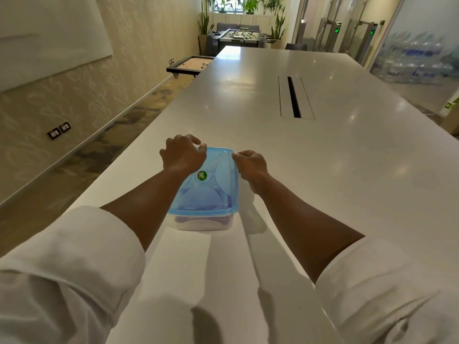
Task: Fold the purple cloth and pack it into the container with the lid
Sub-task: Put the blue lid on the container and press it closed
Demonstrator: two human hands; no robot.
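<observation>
A clear plastic container [203,225] stands on the white table near its left edge. A translucent blue lid [211,192] with a green round sticker lies on top of it. The purple cloth [188,219] shows dimly through the lid and the clear wall, inside the container. My left hand [182,153] rests on the lid's far left corner with its fingers curled over the rim. My right hand [249,165] presses the far right corner with its fingers closed on the lid's edge.
The long white table [323,170] stretches ahead, with a dark cable slot [294,96] in its middle. Its left edge runs close beside the container. A foosball table [239,36], plants and a low board game stand far off.
</observation>
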